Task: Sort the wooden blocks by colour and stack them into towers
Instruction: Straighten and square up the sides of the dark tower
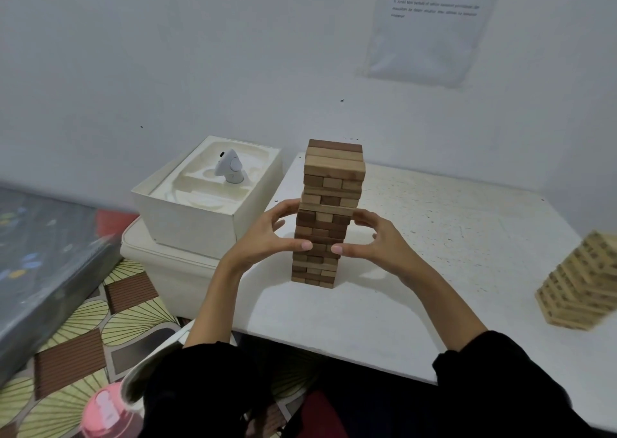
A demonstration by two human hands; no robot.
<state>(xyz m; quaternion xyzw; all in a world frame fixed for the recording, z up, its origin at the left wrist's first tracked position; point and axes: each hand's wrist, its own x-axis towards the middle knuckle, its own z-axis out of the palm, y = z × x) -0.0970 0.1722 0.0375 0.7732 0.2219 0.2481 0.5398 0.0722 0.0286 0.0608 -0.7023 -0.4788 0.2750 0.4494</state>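
Tall tower of mixed dark and light wooden blocks (329,210), upright at centre, upper layers slightly offset, pale block tower (581,284) far right

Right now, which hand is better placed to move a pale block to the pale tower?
Probably right. The left hand and right hand hold the mixed tower, but the pale tower stands at the table's right edge, nearer the right hand.

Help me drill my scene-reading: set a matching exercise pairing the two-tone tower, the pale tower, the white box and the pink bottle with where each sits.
Things
1. two-tone tower
2. pale tower
3. white box
4. pink bottle

Places
A. right edge of the table
B. bottom-left corner of the view
C. held between left hand and right hand
D. on a white container left of the table

Pairs: 1-C, 2-A, 3-D, 4-B
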